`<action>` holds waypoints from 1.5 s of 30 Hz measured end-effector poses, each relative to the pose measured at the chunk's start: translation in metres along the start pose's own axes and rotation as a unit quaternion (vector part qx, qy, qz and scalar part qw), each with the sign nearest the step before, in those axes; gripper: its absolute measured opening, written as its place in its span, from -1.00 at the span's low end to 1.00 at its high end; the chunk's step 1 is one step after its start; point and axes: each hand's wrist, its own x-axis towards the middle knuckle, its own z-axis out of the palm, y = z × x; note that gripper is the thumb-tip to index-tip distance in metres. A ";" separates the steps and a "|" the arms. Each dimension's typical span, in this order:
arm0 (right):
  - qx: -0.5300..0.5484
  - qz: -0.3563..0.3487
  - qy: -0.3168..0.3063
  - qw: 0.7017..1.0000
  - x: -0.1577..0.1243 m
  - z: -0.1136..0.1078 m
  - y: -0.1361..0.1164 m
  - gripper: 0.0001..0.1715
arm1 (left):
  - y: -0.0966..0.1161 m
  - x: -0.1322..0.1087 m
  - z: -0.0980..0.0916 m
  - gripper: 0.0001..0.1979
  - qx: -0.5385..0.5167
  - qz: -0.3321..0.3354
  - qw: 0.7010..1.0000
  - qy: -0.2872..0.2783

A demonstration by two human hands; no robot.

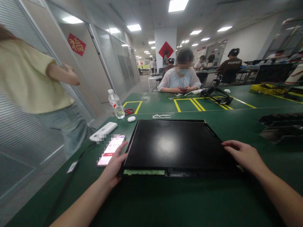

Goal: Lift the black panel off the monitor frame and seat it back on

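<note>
A black display panel [170, 145] lies tilted slightly out of line on a dark frame, over the green table. Along its near edge a strip of green circuit board [144, 172] shows. My left hand [115, 164] grips the panel's left edge, thumb on top and fingers underneath. At the right edge, my right hand [243, 154] holds on with thumb and fingers closed together; some of its fingertips are hidden by the edge. A lit phone [111, 151] lies just beyond my left hand.
A white power bank [103, 131], earbud case [131, 119], water bottle [115, 104] and red-handled scissors [129, 111] stand left. A headset [217, 96] lies across the table [151, 201], before a seated person [181, 78]. Dark parts [281, 126] sit right. Another person [33, 75] passes left.
</note>
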 end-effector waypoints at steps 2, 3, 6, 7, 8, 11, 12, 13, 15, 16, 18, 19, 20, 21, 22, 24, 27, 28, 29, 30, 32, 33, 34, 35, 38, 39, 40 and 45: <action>0.005 -0.001 -0.002 1.000 0.001 0.000 0.001 -0.65 | 0.000 0.001 -0.003 -0.10 0.002 0.003 1.000 -0.022; 0.007 0.000 -0.004 1.000 0.001 0.001 0.002 -0.65 | 0.000 0.002 -0.004 -0.12 0.003 -0.002 0.999 -0.033; 0.009 0.004 -0.004 1.000 0.001 0.002 0.002 -0.63 | 0.003 0.000 -0.007 -0.30 0.007 -0.020 0.998 -0.053; 0.010 0.004 -0.003 1.000 0.001 0.002 0.002 -0.63 | 0.005 -0.001 -0.007 -0.38 0.012 -0.024 0.998 -0.053; 0.012 0.003 -0.001 1.000 0.001 0.002 0.002 -0.62 | 0.006 -0.002 -0.007 -0.46 0.019 -0.023 0.998 -0.052; 0.013 -0.004 0.000 1.000 0.001 0.003 0.002 -0.63 | 0.009 -0.002 -0.006 -0.60 0.040 -0.006 0.998 -0.051; 0.013 -0.005 0.000 1.000 0.001 0.003 0.002 -0.63 | 0.010 -0.002 -0.006 -0.64 0.045 0.003 0.998 -0.051; 0.012 -0.006 0.000 1.000 0.001 0.003 0.002 -0.63 | 0.010 -0.001 -0.006 -0.67 0.049 0.013 0.997 -0.052; 0.012 -0.008 -0.002 1.000 0.002 0.003 0.003 -0.63 | 0.009 0.000 -0.007 -0.74 0.053 0.034 0.996 -0.056; 0.012 -0.010 -0.003 1.000 0.002 0.004 0.004 -0.62 | 0.009 0.000 -0.007 -0.77 0.052 0.044 0.996 -0.058; 0.012 -0.017 -0.001 1.000 0.002 0.004 0.005 -0.62 | 0.007 0.000 -0.008 -0.76 0.053 0.058 0.994 -0.073; 0.011 -0.022 0.002 1.000 0.002 0.004 0.005 -0.62 | 0.007 0.000 -0.010 -0.73 0.058 0.066 0.992 -0.088; 0.010 -0.025 0.004 1.000 0.002 0.005 0.006 -0.62 | 0.005 0.000 -0.011 -0.69 0.064 0.076 0.990 -0.104; 0.008 -0.025 0.006 1.000 0.001 0.005 0.006 -0.62 | 0.004 0.000 -0.013 -0.63 0.072 0.087 0.986 -0.123; 0.005 -0.025 0.006 1.000 0.001 0.005 0.005 -0.61 | 0.003 0.000 -0.015 -0.57 0.079 0.098 0.982 -0.141; 0.001 -0.024 0.003 1.000 0.001 0.004 0.004 -0.61 | 0.002 0.002 -0.017 -0.49 0.089 0.114 0.977 -0.159; -0.003 -0.024 -0.007 1.000 0.001 0.003 0.003 -0.62 | 0.000 0.002 -0.017 -0.44 0.088 0.129 0.974 -0.164; -0.003 -0.021 -0.012 1.000 0.001 0.002 0.002 -0.62 | 0.000 0.002 -0.017 -0.44 0.083 0.134 0.973 -0.165; -0.002 -0.016 -0.016 1.000 0.001 0.002 0.002 -0.61 | 0.000 0.001 -0.016 -0.43 0.075 0.138 0.973 -0.170; -0.001 -0.010 -0.020 1.000 0.002 0.002 0.002 -0.60 | 0.000 0.000 -0.015 -0.41 0.063 0.137 0.973 -0.174; 0.005 -0.002 -0.024 1.000 0.002 0.002 0.003 -0.59 | -0.001 -0.002 -0.014 -0.38 0.038 0.124 0.974 -0.184; 0.010 -0.001 -0.024 1.000 0.003 0.002 0.004 -0.58 | -0.001 -0.003 -0.014 -0.36 0.027 0.116 0.975 -0.190; 0.018 -0.001 -0.024 1.000 0.003 0.003 0.005 -0.57 | -0.001 -0.004 -0.014 -0.35 0.018 0.110 0.974 -0.196; 0.030 -0.001 -0.025 0.999 0.004 0.004 0.007 -0.56 | -0.001 -0.005 -0.014 -0.34 0.010 0.109 0.973 -0.202; 0.080 0.006 -0.024 0.996 0.005 0.008 0.010 -0.52 | 0.002 -0.007 -0.013 -0.36 -0.009 0.124 0.971 -0.205; 0.100 0.012 -0.024 0.995 0.006 0.009 0.011 -0.50 | 0.003 -0.008 -0.013 -0.36 -0.015 0.128 0.971 -0.201; 0.119 0.021 -0.022 0.992 0.007 0.010 0.012 -0.47 | 0.004 -0.009 -0.013 -0.35 -0.019 0.131 0.972 -0.195; 0.184 0.072 -0.026 0.980 0.009 0.011 0.009 -0.39 | 0.006 -0.011 -0.014 -0.33 -0.049 0.143 0.976 -0.156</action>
